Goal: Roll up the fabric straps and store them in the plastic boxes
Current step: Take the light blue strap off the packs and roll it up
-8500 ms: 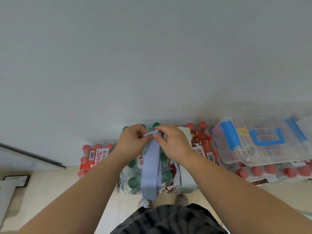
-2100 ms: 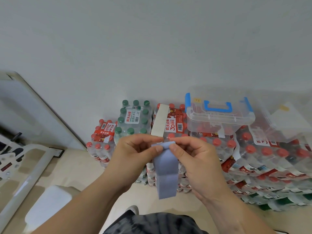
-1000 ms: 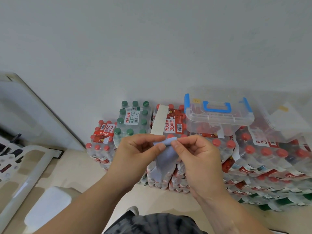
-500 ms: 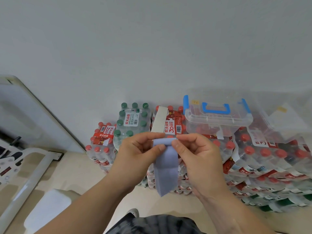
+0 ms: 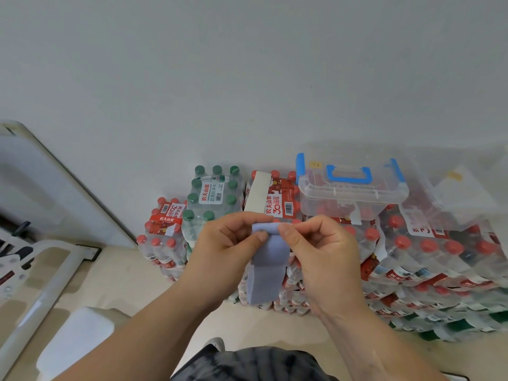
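Above stacked bottled water packs (image 5: 439, 251), my left hand (image 5: 220, 251) and right hand (image 5: 321, 257) pinch the rolled top of a soft, light blue fabric strap (image 5: 268, 268); its limp tail hangs, needing edge grips. Nearby: clear plastic box (image 5: 351, 185).

We are holding up a pale blue fabric strap (image 5: 268, 268) at centre frame, its top end curling into a small roll and its tail hanging straight down. Above it a cream strap (image 5: 257, 195) is lying flat, just left of a clear, lidded plastic box (image 5: 354, 192) with blue handle.
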Available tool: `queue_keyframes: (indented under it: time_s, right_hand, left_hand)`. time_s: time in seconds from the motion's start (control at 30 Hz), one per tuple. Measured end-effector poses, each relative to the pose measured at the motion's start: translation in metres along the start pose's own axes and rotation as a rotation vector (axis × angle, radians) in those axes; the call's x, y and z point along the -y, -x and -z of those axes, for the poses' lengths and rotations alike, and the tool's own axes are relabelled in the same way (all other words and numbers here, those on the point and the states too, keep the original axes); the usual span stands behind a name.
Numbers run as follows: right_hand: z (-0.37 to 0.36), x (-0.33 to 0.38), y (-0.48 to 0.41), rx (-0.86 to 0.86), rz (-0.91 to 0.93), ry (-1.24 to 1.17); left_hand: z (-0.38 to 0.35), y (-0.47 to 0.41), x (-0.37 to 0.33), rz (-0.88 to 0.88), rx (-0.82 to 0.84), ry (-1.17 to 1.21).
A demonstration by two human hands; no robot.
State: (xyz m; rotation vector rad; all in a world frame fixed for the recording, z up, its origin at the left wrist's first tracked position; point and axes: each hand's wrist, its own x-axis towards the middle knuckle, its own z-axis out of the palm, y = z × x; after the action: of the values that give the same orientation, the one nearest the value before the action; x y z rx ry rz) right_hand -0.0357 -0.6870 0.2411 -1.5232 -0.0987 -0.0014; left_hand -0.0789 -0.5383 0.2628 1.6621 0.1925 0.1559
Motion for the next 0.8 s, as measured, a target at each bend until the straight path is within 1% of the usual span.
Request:
queue_keyframes:
  time_s: [0.17, 0.33, 0.5, 0.63, 0.8]
  right_hand:
    - [0.006, -0.001, -0.005, 0.057, 0.020, 0.066]
    - [0.006, 0.000, -0.005, 0.060, -0.004, -0.010]
    - [0.008, 0.001, -0.006, 0.099, -0.024, 0.024]
    - [0.009, -0.001, -0.005, 0.059, -0.012, 0.020]
    - [0.007, -0.001, -0.003, -0.055, 0.034, -0.008]
  left_hand:
    - [0.003, -0.002, 0.000, 0.026, -0.006, 0.032]
    - [0.002, -0.004, 0.000, 0.020, -0.054, 0.019]
    - [0.005, -0.004, 0.002, 0.034, -0.027, -0.010]
    - [0.000, -0.004, 0.003, 0.041, -0.022, 0.010]
    - [-0.007, -0.004, -0.002, 0.046, -0.011, 0.036]
